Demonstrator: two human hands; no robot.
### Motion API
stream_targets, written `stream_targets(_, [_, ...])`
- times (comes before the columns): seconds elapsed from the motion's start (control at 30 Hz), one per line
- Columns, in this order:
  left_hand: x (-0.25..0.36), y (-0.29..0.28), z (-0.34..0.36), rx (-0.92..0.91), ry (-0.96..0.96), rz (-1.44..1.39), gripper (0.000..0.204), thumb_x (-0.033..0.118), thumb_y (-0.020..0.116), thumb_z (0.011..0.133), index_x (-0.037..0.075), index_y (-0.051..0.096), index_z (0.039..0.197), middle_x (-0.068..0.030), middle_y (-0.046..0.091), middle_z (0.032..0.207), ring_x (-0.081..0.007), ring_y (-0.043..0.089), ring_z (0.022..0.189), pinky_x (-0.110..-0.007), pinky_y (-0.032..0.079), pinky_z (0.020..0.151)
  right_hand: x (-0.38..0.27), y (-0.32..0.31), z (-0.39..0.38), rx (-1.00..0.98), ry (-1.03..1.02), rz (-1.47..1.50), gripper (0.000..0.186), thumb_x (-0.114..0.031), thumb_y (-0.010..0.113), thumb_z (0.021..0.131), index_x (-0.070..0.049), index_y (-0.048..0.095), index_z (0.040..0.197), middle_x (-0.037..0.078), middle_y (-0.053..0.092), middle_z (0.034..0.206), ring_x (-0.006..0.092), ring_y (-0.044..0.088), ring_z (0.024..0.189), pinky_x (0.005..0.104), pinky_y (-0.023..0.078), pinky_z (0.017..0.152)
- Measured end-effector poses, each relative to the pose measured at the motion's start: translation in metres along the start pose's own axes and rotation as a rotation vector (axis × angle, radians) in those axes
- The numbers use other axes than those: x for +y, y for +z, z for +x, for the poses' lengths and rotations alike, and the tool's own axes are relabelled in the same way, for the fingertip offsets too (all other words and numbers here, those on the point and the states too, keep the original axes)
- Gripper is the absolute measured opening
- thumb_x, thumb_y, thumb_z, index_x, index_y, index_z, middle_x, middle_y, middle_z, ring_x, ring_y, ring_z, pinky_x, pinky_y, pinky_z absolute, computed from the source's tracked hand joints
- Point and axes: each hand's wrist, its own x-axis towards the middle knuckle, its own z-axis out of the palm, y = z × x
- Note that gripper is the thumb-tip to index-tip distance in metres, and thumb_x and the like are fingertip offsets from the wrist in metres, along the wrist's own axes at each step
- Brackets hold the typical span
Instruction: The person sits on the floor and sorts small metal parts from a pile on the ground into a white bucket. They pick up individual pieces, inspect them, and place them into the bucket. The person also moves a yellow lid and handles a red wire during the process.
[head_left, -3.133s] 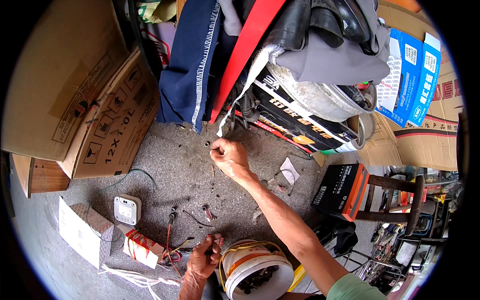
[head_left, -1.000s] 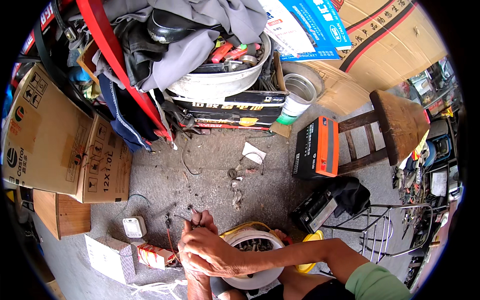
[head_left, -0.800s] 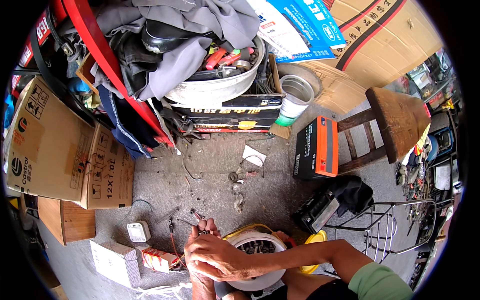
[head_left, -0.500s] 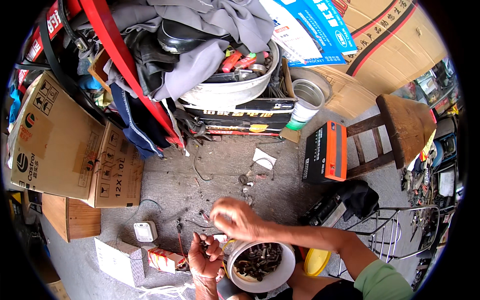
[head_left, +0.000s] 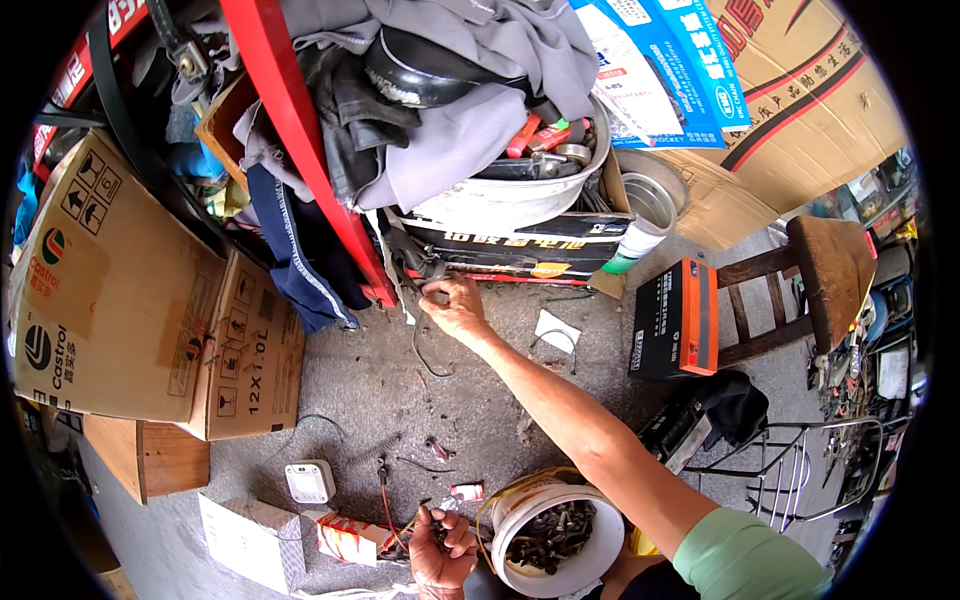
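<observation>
My left hand (head_left: 441, 556) is low in the view, its fingers curled around a few small dark pieces that look like bolts. Just right of it stands a white bucket (head_left: 607, 560) with a yellow handle, partly filled with dark bolts (head_left: 550, 536). My right arm stretches forward across the floor. At its end my right hand (head_left: 458, 311) is by the foot of a red post (head_left: 330, 180), in front of a black carton (head_left: 500, 250). Its thumb and fingers are pinched together near some dark bits; what they hold, if anything, is too small to make out.
Brown cartons (head_left: 120, 290) stand at the left. A metal basin (head_left: 500, 200) with cloth and parts sits on the black carton. To the right are an orange-black box (head_left: 675, 318), a wooden stool (head_left: 825, 285) and a wire rack (head_left: 790, 480). A white square device (head_left: 310, 482) lies on the floor.
My right hand has moved from above my left hand, beside the bucket, far forward to the foot of the red post. My left hand stays near the bucket, still curled. The view has shifted slightly.
</observation>
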Motion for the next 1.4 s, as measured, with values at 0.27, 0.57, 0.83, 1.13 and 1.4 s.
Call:
stream_targets(0.27, [0.006, -0.01, -0.001, 0.065, 0.001, -0.017, 0.033, 0.034, 0.053, 0.09, 0.003, 0.064, 0.083, -0.008, 0.057, 0.074, -0.0139, 0.042, 0.056, -0.024, 0.032, 0.044, 0.001, 0.005, -0.019, -0.158, 0.353, 0.598, 0.033, -0.027, 0.076, 0.07, 0.0, 0.065, 0.086, 0.007, 0.064, 0.073, 0.0117, 0.058, 0.062, 0.0268, 0.047, 0.058])
stream_targets(0.57, [-0.007, -0.009, 0.009, 0.042, -0.058, 0.009, 0.035, 0.035, 0.053, 0.09, 0.003, 0.064, 0.083, -0.0075, 0.057, 0.073, -0.0141, 0.042, 0.057, -0.025, 0.032, 0.045, -0.008, -0.024, 0.006, -0.746, 0.424, 0.468, 0.037, -0.045, 0.065, 0.079, -0.008, 0.064, 0.079, 0.0, 0.059, 0.066, 0.0105, 0.052, 0.059, 0.0281, 0.043, 0.056])
stream_targets(0.83, [-0.012, 0.019, -0.004, 0.168, 0.047, 0.093, 0.032, 0.034, 0.048, 0.093, 0.006, 0.06, 0.083, -0.0063, 0.055, 0.072, -0.0118, 0.039, 0.052, -0.022, 0.028, 0.041, -0.053, -0.101, 0.006, -0.965, 0.289, 0.533, 0.035, -0.038, 0.049, 0.093, -0.007, 0.052, 0.076, -0.001, 0.051, 0.056, 0.0084, 0.05, 0.048, 0.0268, 0.04, 0.048])
stream_targets(1.13, [-0.013, 0.016, -0.001, 0.131, 0.015, 0.192, 0.031, 0.035, 0.048, 0.093, 0.007, 0.057, 0.085, -0.0015, 0.053, 0.07, -0.0096, 0.036, 0.05, -0.023, 0.029, 0.044, -0.08, -0.124, 0.008, -0.845, 0.47, 0.605, 0.03, -0.034, 0.046, 0.095, -0.005, 0.048, 0.086, -0.001, 0.04, 0.056, 0.0088, 0.039, 0.043, 0.0265, 0.036, 0.039])
stream_targets(1.4, [-0.02, 0.03, -0.003, 0.17, 0.048, 0.214, 0.029, 0.033, 0.05, 0.092, 0.006, 0.058, 0.085, -0.0017, 0.054, 0.07, -0.0092, 0.036, 0.05, -0.022, 0.028, 0.042, -0.055, -0.115, 0.021, -0.512, -0.031, -0.103, 0.03, -0.026, 0.046, 0.092, -0.001, 0.054, 0.105, 0.022, 0.061, 0.079, 0.0371, 0.061, 0.075, 0.0447, 0.046, 0.068])
